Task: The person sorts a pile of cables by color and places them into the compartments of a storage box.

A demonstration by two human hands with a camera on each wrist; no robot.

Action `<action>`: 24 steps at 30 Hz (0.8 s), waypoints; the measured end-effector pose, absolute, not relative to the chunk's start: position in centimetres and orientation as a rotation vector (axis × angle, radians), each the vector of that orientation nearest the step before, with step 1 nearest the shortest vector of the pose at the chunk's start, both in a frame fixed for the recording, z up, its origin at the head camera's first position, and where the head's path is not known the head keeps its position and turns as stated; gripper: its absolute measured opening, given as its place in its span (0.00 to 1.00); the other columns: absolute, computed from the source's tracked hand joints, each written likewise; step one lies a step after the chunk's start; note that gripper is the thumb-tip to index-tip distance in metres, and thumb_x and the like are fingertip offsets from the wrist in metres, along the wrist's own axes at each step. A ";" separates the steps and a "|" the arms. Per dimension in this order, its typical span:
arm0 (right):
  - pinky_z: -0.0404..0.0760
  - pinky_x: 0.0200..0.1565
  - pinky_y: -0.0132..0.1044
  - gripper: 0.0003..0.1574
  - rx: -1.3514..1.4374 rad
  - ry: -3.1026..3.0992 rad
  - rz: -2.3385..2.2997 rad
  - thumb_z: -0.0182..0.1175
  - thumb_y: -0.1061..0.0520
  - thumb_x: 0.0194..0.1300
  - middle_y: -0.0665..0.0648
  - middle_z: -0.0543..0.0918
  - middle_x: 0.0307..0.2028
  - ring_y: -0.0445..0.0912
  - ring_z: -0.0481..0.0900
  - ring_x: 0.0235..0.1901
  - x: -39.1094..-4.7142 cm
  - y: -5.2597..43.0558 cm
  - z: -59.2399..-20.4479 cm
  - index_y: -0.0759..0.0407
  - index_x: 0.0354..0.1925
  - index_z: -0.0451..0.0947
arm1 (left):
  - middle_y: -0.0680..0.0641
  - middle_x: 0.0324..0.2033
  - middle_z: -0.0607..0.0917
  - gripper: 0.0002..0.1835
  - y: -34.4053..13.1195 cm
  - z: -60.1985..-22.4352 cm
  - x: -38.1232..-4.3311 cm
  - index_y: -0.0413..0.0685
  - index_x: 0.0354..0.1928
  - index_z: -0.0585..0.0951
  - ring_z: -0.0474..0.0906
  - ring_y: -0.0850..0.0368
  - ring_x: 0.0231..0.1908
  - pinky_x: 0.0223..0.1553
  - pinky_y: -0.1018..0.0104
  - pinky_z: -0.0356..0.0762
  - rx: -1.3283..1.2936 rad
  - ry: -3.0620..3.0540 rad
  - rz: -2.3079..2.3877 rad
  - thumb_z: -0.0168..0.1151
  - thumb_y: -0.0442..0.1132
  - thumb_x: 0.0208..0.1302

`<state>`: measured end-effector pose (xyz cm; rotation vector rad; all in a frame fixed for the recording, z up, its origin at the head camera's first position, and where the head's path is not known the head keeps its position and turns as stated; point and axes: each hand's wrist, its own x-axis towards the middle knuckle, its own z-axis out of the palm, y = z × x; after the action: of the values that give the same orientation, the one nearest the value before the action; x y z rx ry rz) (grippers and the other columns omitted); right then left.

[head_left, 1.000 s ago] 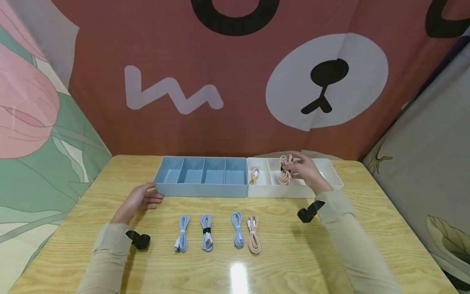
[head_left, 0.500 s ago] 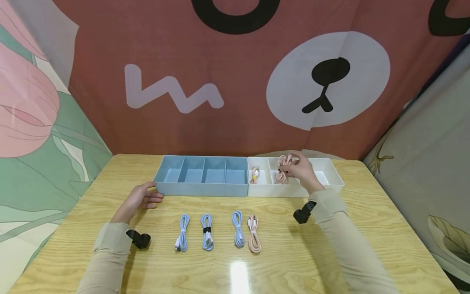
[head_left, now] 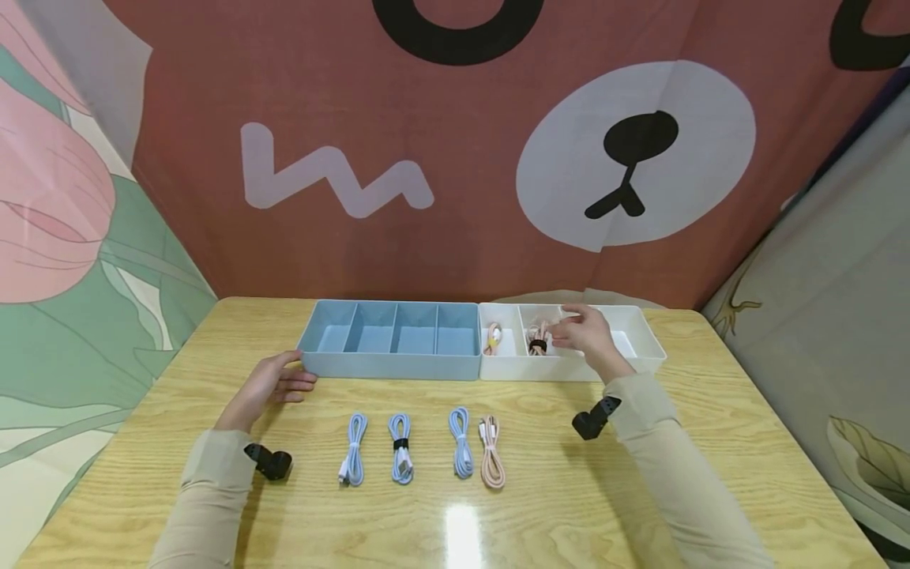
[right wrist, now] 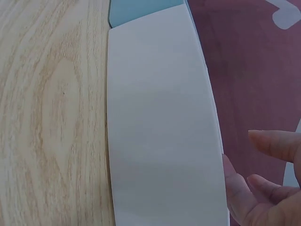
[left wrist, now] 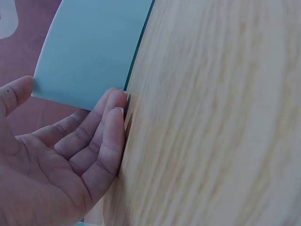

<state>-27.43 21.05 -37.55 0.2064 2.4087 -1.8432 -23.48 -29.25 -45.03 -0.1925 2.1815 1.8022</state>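
A coiled pink cable with a black strap [head_left: 537,345] lies in the second compartment from the left of the white divided box [head_left: 540,370]. My right hand [head_left: 590,340] hovers over that box just right of the cable, thumb and fingers spread and holding nothing. In the right wrist view, the box's front wall [right wrist: 160,117] hides the cable and some fingertips. At the left end of the blue divided box [head_left: 391,368], my left hand [head_left: 266,387] touches the corner with relaxed fingers. Another pink cable with a yellow tie [head_left: 493,340] lies in the white box's leftmost compartment.
On the wooden table [head_left: 554,506], before the boxes, lie a blue cable [head_left: 352,450], a black-strapped blue cable [head_left: 401,446], another blue cable [head_left: 460,442] and a pink cable [head_left: 492,454]. A printed cloth [head_left: 455,237] hangs behind the boxes.
My right hand has let go of the pink cable, which has dropped into the white box's second compartment. Its fingers have spread and drawn slightly right. The left hand stays put.
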 end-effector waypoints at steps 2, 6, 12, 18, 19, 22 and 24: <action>0.79 0.41 0.40 0.39 0.207 2.395 -1.855 0.57 0.68 0.59 0.63 0.69 0.40 0.53 0.81 0.36 -27.2 21.2 -37.5 0.71 0.65 0.53 | 0.49 0.34 0.84 0.47 -29.1 -44.7 -23.3 0.34 0.68 0.47 0.82 0.58 0.34 0.37 0.62 0.79 -0.186 2.195 1.793 0.44 0.64 0.62; 0.80 0.39 0.37 0.39 0.213 2.381 -1.865 0.57 0.67 0.59 0.62 0.70 0.39 0.56 0.79 0.40 -26.9 21.4 -37.6 0.71 0.65 0.54 | 0.50 0.33 0.84 0.43 -28.9 -44.1 -23.0 0.33 0.68 0.46 0.82 0.58 0.34 0.37 0.62 0.79 -0.171 2.209 1.765 0.41 0.60 0.66; 0.80 0.39 0.37 0.36 0.173 2.346 -1.924 0.55 0.69 0.58 0.59 0.72 0.34 0.49 0.81 0.34 -26.4 21.8 -37.7 0.73 0.64 0.55 | 0.49 0.33 0.84 0.44 -28.7 -43.6 -22.7 0.29 0.67 0.45 0.82 0.58 0.34 0.36 0.62 0.79 -0.139 2.193 1.779 0.42 0.60 0.66; 0.79 0.41 0.40 0.34 0.157 2.329 -1.950 0.55 0.67 0.60 0.58 0.73 0.34 0.46 0.82 0.31 -25.7 22.0 -37.4 0.75 0.63 0.56 | 0.52 0.31 0.84 0.44 -28.7 -43.7 -22.8 0.34 0.68 0.47 0.82 0.59 0.33 0.37 0.63 0.79 -0.201 2.184 1.779 0.43 0.61 0.64; 0.79 0.41 0.40 0.34 0.155 2.333 -1.944 0.55 0.66 0.61 0.58 0.73 0.34 0.46 0.82 0.32 -25.6 22.0 -37.4 0.74 0.62 0.56 | 0.52 0.32 0.84 0.43 -28.7 -43.6 -22.8 0.33 0.68 0.46 0.82 0.59 0.34 0.37 0.62 0.79 -0.190 2.189 1.777 0.42 0.60 0.65; 0.79 0.42 0.41 0.33 0.153 2.337 -1.936 0.56 0.64 0.62 0.58 0.73 0.35 0.46 0.82 0.33 -25.3 22.1 -37.3 0.74 0.62 0.57 | 0.51 0.32 0.84 0.42 -28.5 -43.6 -22.7 0.32 0.68 0.45 0.82 0.59 0.34 0.36 0.63 0.79 -0.184 2.196 1.778 0.41 0.58 0.67; 0.79 0.41 0.40 0.34 0.154 2.348 -1.922 0.56 0.62 0.62 0.59 0.74 0.36 0.46 0.82 0.33 -25.0 22.1 -37.2 0.73 0.62 0.57 | 0.50 0.32 0.84 0.42 -28.5 -43.5 -22.6 0.30 0.68 0.45 0.82 0.58 0.34 0.36 0.62 0.79 -0.164 2.200 1.783 0.40 0.57 0.67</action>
<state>-25.02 22.07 -37.24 0.1544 2.3485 -1.9219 -22.58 -28.51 -43.50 -0.1643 2.1996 1.7833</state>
